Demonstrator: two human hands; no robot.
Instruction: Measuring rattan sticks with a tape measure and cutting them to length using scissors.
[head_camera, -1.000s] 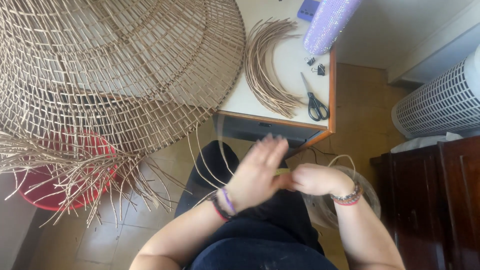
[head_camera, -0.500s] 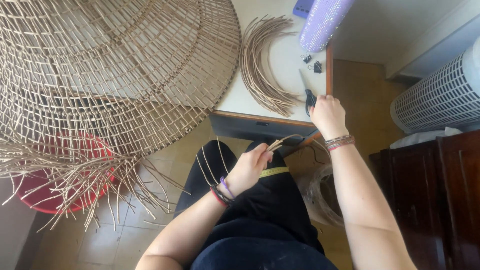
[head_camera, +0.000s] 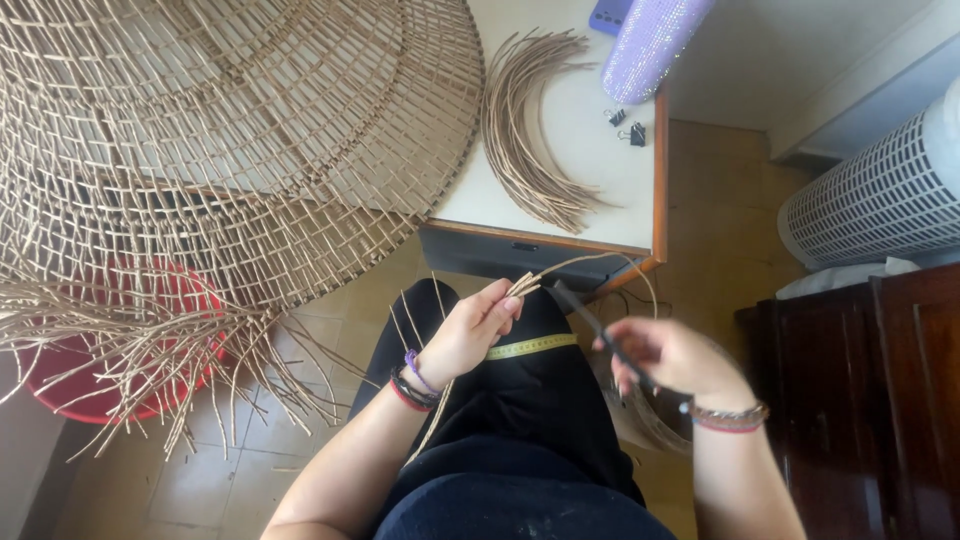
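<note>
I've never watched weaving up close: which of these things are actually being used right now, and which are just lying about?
In use:
left hand gripping a bunch of reed strands
right hand holding scissors
large woven reed frame

Lying about:
loose reed bundle on the table
binder clips
purple glittery roll
red tub
white fan heater

- 2 hands are showing: the left hand and the right hand.
- 1 pair of scissors is sitting in the right hand.
- 1 woven cane frame is lying over the table's left edge.
- 1 table is carrying things.
- 1 bundle of curved cane strips is lying near the table's front edge.
- 2 binder clips are lying by the table's right edge.
- 1 yellow tape measure is lying across the lap.
- 1 red tub is sitting on the floor.
</note>
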